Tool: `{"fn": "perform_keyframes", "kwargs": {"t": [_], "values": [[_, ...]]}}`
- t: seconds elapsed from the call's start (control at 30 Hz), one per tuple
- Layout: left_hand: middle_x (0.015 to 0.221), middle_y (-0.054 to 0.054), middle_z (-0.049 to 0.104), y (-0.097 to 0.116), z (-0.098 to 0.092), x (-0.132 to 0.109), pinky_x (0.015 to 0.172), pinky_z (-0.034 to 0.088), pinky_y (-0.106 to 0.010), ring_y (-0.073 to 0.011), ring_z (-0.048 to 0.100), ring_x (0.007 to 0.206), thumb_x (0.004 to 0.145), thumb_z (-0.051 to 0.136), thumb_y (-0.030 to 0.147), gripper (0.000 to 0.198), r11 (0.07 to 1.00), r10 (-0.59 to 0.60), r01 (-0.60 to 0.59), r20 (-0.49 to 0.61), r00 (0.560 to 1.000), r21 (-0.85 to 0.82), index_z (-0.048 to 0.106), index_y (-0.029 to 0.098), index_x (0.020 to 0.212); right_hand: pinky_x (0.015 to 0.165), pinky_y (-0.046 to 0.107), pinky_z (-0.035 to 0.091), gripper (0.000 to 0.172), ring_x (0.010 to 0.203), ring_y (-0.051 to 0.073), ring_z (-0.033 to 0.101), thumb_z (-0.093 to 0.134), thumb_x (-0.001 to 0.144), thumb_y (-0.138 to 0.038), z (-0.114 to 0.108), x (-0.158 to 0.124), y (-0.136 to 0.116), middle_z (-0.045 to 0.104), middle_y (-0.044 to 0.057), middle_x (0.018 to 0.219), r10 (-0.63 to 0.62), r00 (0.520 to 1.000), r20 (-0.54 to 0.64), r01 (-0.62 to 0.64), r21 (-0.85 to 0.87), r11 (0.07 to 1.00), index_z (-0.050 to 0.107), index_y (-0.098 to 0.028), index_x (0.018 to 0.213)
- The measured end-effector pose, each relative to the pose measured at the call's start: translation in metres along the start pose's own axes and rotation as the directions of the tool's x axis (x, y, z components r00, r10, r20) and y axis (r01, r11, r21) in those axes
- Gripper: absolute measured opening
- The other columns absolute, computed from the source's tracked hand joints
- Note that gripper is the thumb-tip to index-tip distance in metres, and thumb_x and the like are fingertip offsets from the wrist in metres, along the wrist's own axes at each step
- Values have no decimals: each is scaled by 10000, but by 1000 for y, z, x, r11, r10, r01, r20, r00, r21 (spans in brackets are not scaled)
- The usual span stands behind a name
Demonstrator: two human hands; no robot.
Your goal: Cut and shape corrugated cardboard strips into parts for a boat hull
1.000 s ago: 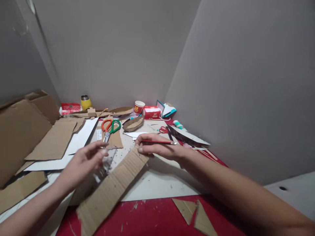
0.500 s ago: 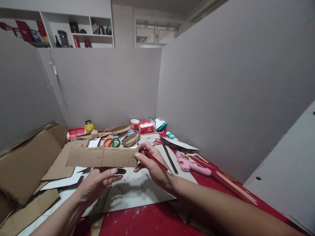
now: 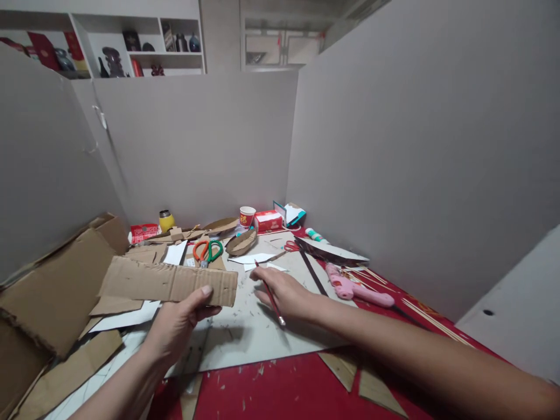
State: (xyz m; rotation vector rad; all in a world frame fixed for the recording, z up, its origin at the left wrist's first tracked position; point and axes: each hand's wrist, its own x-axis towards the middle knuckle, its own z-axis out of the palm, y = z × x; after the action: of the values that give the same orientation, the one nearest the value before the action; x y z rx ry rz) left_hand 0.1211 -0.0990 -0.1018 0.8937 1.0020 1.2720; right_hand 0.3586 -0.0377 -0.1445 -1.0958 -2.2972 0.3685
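A long torn-edged cardboard strip (image 3: 153, 283) is held up by my left hand (image 3: 179, 324), thumb on its face and fingers behind its lower right part. My right hand (image 3: 284, 294) is apart from the strip, over the pale board (image 3: 227, 350), with a dark red pencil (image 3: 272, 300) in its fingers. The pencil's eraser end points down toward me. Just beyond the strip lie scissors (image 3: 207, 251) with one orange and one green handle. White paper pieces (image 3: 251, 258) lie ahead of my right hand.
Cardboard sheets (image 3: 56, 286) are piled at the left. A pink glue gun (image 3: 356, 290) and wooden sticks (image 3: 437, 322) lie on the red table (image 3: 262, 391) at the right. A paper cup (image 3: 247, 216) and a yellow jar (image 3: 166, 220) stand by the grey partition (image 3: 192, 146).
My right hand has let go of the cardboard strip and moved down and right, keeping the pencil. My left hand has gripped the strip, which now tilts and sits slightly left.
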Motion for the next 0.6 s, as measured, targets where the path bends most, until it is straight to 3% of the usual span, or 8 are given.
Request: {"fn": "perform_keyframes", "kwargs": {"t": [0.13, 0.27, 0.33, 0.47, 0.6], "values": [[999, -162, 746, -6, 7, 0, 706, 615, -335, -271, 698, 884, 590, 858, 242, 292, 999, -49, 49, -35, 998, 9, 749, 73, 801, 837, 443, 449, 310, 970, 300, 585, 525, 777, -45, 9, -2, 14, 662, 185, 1009, -15, 995, 100, 29, -145, 989, 616, -113, 1066], [893, -125, 752, -10, 16, 1, 707, 620, -290, -220, 690, 836, 623, 798, 156, 154, 999, -49, 49, -92, 995, 4, 736, 67, 732, 921, 423, 434, 536, 1079, 288, 577, 533, 803, -60, 1, -6, 14, 639, 166, 1209, -5, 989, 149, 33, -190, 981, 515, -166, 1327], [842, -82, 746, -9, 17, 4, 697, 620, -255, -185, 686, 802, 645, 753, 118, 55, 999, -34, 33, -122, 992, -6, 718, 91, 678, 972, 402, 419, 583, 1147, 273, 561, 529, 810, -58, -13, -13, 17, 610, 155, 1290, 23, 992, 126, 2, -193, 981, 476, -169, 1380], [767, -43, 729, -6, 11, 14, 681, 625, -246, -156, 678, 743, 693, 680, 84, 78, 1000, -13, 9, -158, 987, -20, 689, 123, 626, 998, 412, 429, 461, 1191, 277, 559, 525, 850, -119, -53, -41, 34, 601, 165, 1313, 141, 990, -8, -140, -196, 971, 545, -129, 1311], [713, 24, 712, -3, 0, 23, 681, 606, -201, -107, 644, 649, 741, 650, 72, 149, 1000, -5, 2, -199, 980, -17, 674, 165, 626, 842, 420, 512, 315, 939, 261, 674, 484, 859, -124, -89, -77, 52, 711, 152, 1059, 272, 954, -124, -292, -195, 936, 647, -111, 1128]]}}
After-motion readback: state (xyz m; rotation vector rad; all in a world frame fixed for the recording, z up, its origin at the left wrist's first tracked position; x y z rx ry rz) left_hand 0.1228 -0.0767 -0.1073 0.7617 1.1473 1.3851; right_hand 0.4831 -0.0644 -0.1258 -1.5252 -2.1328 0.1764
